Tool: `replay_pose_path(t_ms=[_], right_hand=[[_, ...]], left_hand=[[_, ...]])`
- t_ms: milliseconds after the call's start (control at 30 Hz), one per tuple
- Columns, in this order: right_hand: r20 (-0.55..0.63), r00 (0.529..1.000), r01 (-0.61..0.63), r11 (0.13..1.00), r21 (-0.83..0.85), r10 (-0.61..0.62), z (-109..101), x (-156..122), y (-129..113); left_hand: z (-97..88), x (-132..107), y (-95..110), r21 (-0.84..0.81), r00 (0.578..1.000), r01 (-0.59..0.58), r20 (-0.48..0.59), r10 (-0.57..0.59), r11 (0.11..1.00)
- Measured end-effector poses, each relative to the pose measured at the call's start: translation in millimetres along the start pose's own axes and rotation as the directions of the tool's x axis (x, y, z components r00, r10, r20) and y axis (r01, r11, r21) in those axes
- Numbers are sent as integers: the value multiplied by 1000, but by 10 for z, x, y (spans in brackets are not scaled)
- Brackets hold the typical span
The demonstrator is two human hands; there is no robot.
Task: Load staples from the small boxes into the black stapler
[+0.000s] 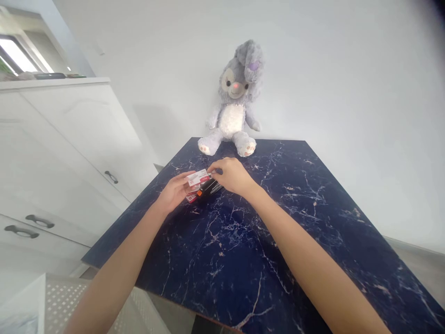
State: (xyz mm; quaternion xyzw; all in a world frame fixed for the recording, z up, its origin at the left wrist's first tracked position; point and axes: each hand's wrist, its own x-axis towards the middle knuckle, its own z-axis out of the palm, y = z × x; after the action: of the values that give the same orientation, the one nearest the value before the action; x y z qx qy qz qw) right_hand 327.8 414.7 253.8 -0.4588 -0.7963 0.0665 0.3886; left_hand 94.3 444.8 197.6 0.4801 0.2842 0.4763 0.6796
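A small white-and-red box (197, 177) is held in my left hand (173, 192), its fingers behind and along the left end. My right hand (231, 175) pinches at the box's right end; what lies between its fingertips is too small to make out. Just below the held box, a black object with an orange part (199, 192) and thin pale lines rests on the dark blue marbled table (236, 241). Another red-and-white piece (191, 198) shows beneath my left fingers, partly hidden.
A grey plush rabbit (232, 118) sits at the table's far edge against the pale wall (330, 69). White cabinets (69, 139) with dark handles stand on the left. A white perforated surface (64, 294) lies below the table's near left edge.
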Motion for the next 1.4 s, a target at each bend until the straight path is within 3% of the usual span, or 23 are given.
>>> replay_pose_path(t_ms=[67, 167, 267, 400, 667, 733, 800, 967, 1067, 1200, 1267, 1333, 1400], right_hand=[[-50, 996, -63, 990, 124, 69, 21, 0, -7], [-114, 957, -215, 916, 338, 266, 96, 8, 21], [-26, 923, -317, 798, 512, 384, 205, 16, 91], [84, 865, -400, 579, 710, 495, 298, 25, 117], [158, 721, -463, 300, 834, 675, 275, 53, 18], [152, 723, -464, 311, 830, 674, 290, 50, 38], [118, 759, -451, 386, 805, 641, 315, 36, 66], [-48, 871, -375, 725, 578, 489, 355, -43, 76], [-88, 917, -305, 825, 476, 390, 349, -84, 44], [-67, 917, -296, 782, 549, 394, 377, -83, 31], [-29, 873, -346, 662, 664, 486, 401, -65, 37], [70, 831, -387, 482, 786, 553, 412, -48, 43], [134, 825, -389, 379, 840, 550, 409, -39, 49]], left_hand=[[-4, 5, -2, -11, 1000, -9, -22, 8, 1000], [-4, 6, 8, -34, 997, -43, -68, 41, 998], [7, -3, 15, -41, 998, -42, -46, 40, 998], [28, -17, -10, -26, 999, -46, 6, 47, 999], [31, -13, -50, -16, 998, -53, 38, 53, 998], [41, -18, -49, -1, 998, -52, 35, 52, 999], [55, -23, -49, 14, 998, -56, 27, 55, 998], [73, -24, -64, 31, 997, -71, 15, 71, 997], [54, -15, -61, 42, 997, -82, 1, 82, 996], [20, -8, -41, 39, 993, -115, 0, 115, 993], [15, -7, -34, 37, 993, -120, 22, 119, 992], [18, -8, -32, 39, 992, -125, 31, 124, 991], [28, -13, -33, 47, 991, -131, 21, 130, 990]])
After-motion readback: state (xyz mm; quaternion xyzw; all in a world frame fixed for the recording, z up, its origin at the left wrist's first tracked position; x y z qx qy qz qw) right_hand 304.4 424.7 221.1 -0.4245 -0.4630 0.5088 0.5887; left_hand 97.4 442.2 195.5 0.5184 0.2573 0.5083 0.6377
